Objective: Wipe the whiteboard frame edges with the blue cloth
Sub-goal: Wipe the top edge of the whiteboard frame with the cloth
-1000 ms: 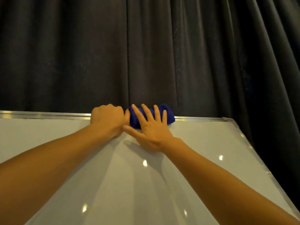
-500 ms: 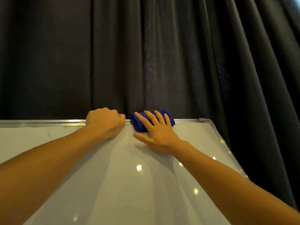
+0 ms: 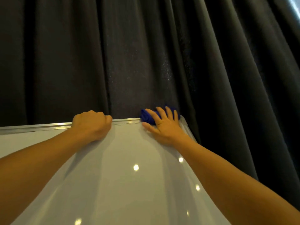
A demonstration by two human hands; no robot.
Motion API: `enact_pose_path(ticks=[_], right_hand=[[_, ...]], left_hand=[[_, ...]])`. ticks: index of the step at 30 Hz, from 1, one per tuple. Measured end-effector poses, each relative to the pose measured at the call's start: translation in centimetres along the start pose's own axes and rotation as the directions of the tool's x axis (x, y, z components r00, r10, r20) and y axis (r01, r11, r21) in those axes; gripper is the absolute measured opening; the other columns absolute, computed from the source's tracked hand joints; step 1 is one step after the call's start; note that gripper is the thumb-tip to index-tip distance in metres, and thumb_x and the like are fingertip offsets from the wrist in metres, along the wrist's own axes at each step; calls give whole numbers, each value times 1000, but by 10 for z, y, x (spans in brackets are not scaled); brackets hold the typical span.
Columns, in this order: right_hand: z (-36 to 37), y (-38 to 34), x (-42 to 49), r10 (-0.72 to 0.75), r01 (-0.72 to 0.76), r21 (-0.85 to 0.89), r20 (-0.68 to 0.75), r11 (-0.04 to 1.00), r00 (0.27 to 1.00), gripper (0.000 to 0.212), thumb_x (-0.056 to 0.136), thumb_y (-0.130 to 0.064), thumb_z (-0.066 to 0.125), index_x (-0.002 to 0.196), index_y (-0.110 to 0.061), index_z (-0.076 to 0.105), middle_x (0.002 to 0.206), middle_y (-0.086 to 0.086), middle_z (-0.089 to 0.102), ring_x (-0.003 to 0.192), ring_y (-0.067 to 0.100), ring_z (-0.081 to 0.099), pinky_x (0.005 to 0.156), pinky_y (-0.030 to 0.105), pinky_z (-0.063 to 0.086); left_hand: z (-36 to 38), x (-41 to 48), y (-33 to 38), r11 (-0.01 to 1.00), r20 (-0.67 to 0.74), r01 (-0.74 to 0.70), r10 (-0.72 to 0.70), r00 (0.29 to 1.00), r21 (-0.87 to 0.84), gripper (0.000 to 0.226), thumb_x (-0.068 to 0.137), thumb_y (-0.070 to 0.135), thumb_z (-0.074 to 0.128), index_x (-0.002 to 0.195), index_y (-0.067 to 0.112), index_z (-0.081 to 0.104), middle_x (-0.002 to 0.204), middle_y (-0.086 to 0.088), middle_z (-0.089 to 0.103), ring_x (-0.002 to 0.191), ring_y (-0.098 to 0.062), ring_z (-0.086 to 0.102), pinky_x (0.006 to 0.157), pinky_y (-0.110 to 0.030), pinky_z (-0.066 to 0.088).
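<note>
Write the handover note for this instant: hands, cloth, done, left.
Left hand grips the top frame edge.
Right hand, fingers straight, presses the blue cloth onto it at the right corner.
Done: over the last second the cloth slid right along the top edge, from beside the left hand to the corner.
Left: right frame edge, plus edges out of view; top edge left of the left hand unconfirmed.

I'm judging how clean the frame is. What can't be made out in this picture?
All in the head view:
The blue cloth: mostly covered by the flat fingers of the right hand.
The top right frame corner: largely under cloth and hand.
Fingertips of the left hand: curled behind the top frame edge.
The whiteboard: left and bottom edges cut off by the picture border.
Dust on the frame: too dim to tell.
</note>
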State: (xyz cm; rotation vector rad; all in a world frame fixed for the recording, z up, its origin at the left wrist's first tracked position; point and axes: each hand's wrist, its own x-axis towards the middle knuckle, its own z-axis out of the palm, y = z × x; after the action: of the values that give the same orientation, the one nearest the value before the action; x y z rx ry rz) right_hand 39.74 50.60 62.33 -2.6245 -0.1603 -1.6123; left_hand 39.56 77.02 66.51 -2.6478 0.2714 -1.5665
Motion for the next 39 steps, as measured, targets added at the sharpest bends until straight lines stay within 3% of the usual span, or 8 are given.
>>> enact_pose_path(ticks=[6,15,19,22,25,27,34,39], right_hand=[[1,23,-9,184,-184,103,4,978,983,87,73,-89,-1,150,-49,3,165,-1,1,149,30,-10,119,51,-10],[9,-21,1,490,-479,152,-46,865,871,71,92,-71,19,153,-34,17,163,13,8,146,45,-1,116,59,-3],[3,-31,18,342,-298,222,-193,928,920,44,99,-54,36,136,-35,48,146,5,44,135,42,26,113,54,13],[-4,-35,24,295,-230,288,-207,930,933,33,101,-45,40,126,-29,54,125,6,60,120,36,44,104,50,33],[-30,-31,27,505,-227,724,-191,652,842,21,102,-34,45,114,-23,59,111,10,65,106,29,57,93,48,47],[-53,-21,21,644,-219,846,-177,485,744,18,102,-34,46,110,-25,59,106,4,66,99,23,60,87,39,49],[-58,29,-81,657,-468,485,-366,739,659,25,102,-41,39,117,-29,55,111,4,61,103,30,54,87,53,48],[-27,14,-127,636,-553,321,-291,769,715,32,102,-36,41,130,-27,54,119,8,60,107,33,49,87,52,46]], left_hand=[[6,4,8,999,-56,42,-43,998,-23,43,92,42,26,66,19,52,64,-3,50,56,-21,46,62,-35,36],[8,7,28,993,-162,-112,114,980,24,43,92,46,28,67,19,50,64,-3,45,58,-23,45,62,-35,39],[10,9,64,976,-141,-213,217,966,45,48,92,54,26,88,21,61,73,-4,54,63,-20,48,59,-33,36],[16,8,71,980,-104,-200,199,974,2,48,93,54,27,100,18,58,81,-5,57,71,-23,53,64,-35,37],[20,9,70,976,-150,-215,209,966,-28,47,92,52,27,102,17,56,98,-8,66,85,-28,60,70,-39,35],[18,11,72,960,-228,-279,273,935,5,43,93,47,28,105,16,55,105,-10,65,93,-30,58,74,-40,36],[10,-5,154,760,-313,-650,614,725,-15,37,95,33,36,122,14,52,125,-12,53,111,-31,47,89,-42,37],[10,-21,211,678,-198,-733,712,674,-55,43,89,33,43,126,12,49,130,-14,49,120,-32,44,98,-42,34]])
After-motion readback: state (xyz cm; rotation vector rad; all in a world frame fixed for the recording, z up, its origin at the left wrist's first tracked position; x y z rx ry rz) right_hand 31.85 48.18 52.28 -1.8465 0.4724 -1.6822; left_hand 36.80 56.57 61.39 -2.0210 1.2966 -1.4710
